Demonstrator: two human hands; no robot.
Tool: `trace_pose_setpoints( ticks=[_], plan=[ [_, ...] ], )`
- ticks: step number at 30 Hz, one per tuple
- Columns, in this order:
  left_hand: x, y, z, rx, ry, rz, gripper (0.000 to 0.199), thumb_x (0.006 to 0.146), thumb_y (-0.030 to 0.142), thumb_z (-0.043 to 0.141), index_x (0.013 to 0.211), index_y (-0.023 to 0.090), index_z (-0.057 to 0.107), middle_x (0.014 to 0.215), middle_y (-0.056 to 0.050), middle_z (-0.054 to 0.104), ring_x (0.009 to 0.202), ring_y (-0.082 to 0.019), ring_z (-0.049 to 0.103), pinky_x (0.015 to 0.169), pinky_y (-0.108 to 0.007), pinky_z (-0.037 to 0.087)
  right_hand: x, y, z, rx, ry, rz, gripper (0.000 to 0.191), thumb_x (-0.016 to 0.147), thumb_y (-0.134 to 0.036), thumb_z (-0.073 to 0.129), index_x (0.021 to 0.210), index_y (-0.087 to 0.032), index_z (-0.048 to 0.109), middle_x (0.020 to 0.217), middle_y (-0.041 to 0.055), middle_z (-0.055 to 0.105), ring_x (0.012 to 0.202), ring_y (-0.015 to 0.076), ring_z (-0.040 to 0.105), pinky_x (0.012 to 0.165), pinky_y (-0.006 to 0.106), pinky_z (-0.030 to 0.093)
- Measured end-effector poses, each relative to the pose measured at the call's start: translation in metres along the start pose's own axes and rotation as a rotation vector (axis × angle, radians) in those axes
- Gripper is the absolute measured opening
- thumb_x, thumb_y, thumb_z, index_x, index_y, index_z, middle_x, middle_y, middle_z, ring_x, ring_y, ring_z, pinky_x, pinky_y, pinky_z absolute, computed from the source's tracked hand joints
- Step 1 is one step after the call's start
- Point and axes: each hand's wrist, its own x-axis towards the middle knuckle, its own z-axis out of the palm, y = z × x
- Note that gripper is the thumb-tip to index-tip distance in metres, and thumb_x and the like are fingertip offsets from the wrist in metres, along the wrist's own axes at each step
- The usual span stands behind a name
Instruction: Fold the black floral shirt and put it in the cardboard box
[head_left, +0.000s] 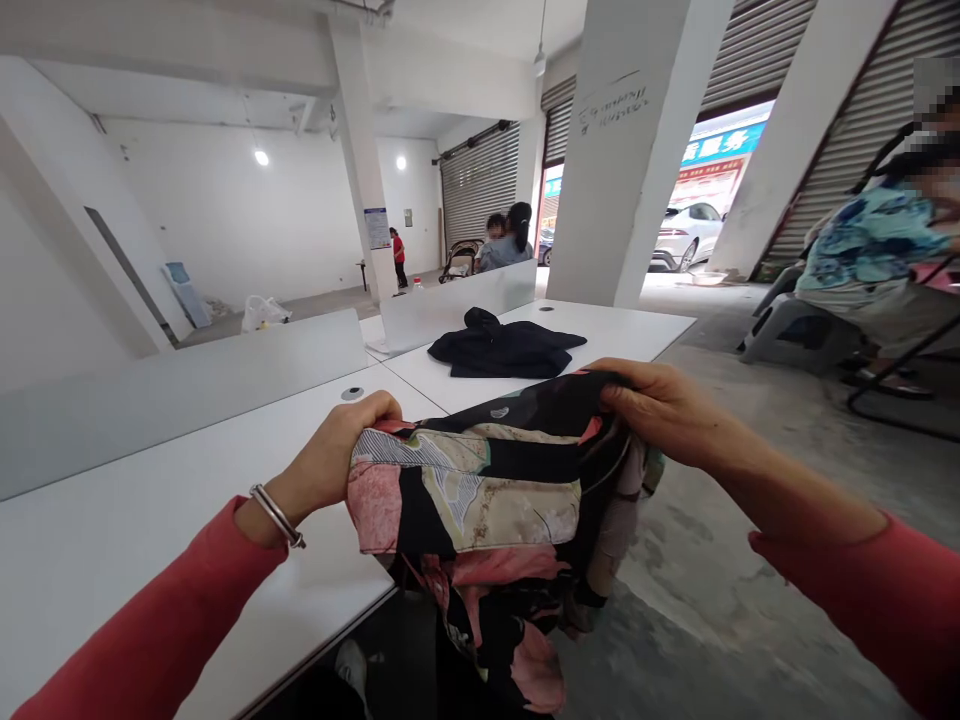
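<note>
I see a limp, seamed printed cloth [517, 510] in coral, cream and black, draping in loose folds at the frame's centre by a smooth white worktop [187, 500]. A blue sign [721, 148], upper right, shows "服务". I have the left hand [343, 440] and right hand [667, 412] clamped on the cloth's upper edge, forearms angled inward.

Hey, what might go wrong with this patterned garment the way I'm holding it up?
Lower folds of the patterned garment hang loose past the edge of the white table, so they might brush the concrete floor if lowered there. Your left hand and right hand pinch its top edge; if either slips, that side could drop. The silver-coloured bracelet behind the left hand might snag the garment if they meet.
</note>
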Motion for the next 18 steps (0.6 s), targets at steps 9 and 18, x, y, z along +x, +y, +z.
trace_pose_setpoints(
  ticks=[9, 18],
  plan=[
    [-0.018, -0.020, -0.009, 0.052, -0.125, -0.014, 0.010, 0.068, 0.023, 0.044, 0.062, 0.016, 0.040, 0.058, 0.005, 0.044, 0.054, -0.007, 0.034, 0.051, -0.018, 0.029, 0.003, -0.022, -0.007, -0.324, -0.279, -0.163, 0.031, 0.066, -0.045, 0.057, 0.084, -0.019, 0.058, 0.064, 0.0021, 0.057, 0.056, 0.0145, 0.050, 0.049, 0.024, 0.036],
    [-0.021, -0.008, -0.019, 0.225, -0.212, -0.057, 0.008, 0.071, 0.022, 0.045, 0.067, 0.017, 0.049, 0.064, 0.001, 0.055, 0.056, -0.010, 0.046, 0.051, -0.019, 0.031, 0.032, -0.026, -0.025, -0.671, -0.145, -0.395, 0.021, 0.072, -0.024, 0.037, 0.082, -0.020, 0.055, 0.076, 0.0074, 0.059, 0.066, 0.0192, 0.055, 0.056, 0.030, 0.037]
  ],
)
